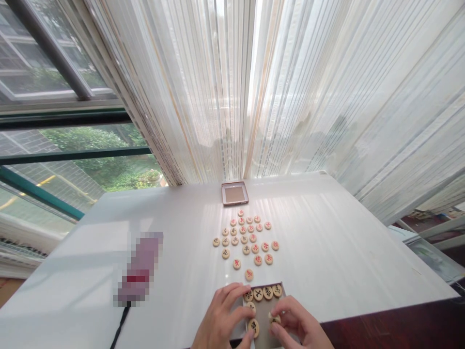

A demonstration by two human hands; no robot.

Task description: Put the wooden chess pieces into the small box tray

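Note:
My right hand [300, 324] pinches a round wooden Chinese chess piece [274, 319] between thumb and fingertips, just over the floor of a shallow open box [266, 310]. Along the box's far side lies a row of pieces with black characters, among them a black-marked piece [268, 292]. Two more run down its left side, the nearer a black-marked piece [253, 328]. My left hand [224, 317] spreads over the box's left edge, fingers apart, with fingertips at the pieces there. The near end of the box is partly hidden below the frame.
Beyond the box, several loose pieces with red or black characters, such as a red-marked piece [249, 275], lie on the white table [327, 242]. A shallow lid-like tray [235, 193] sits farther back. At left is a blurred purple object [141, 266] with a black cord [119, 325].

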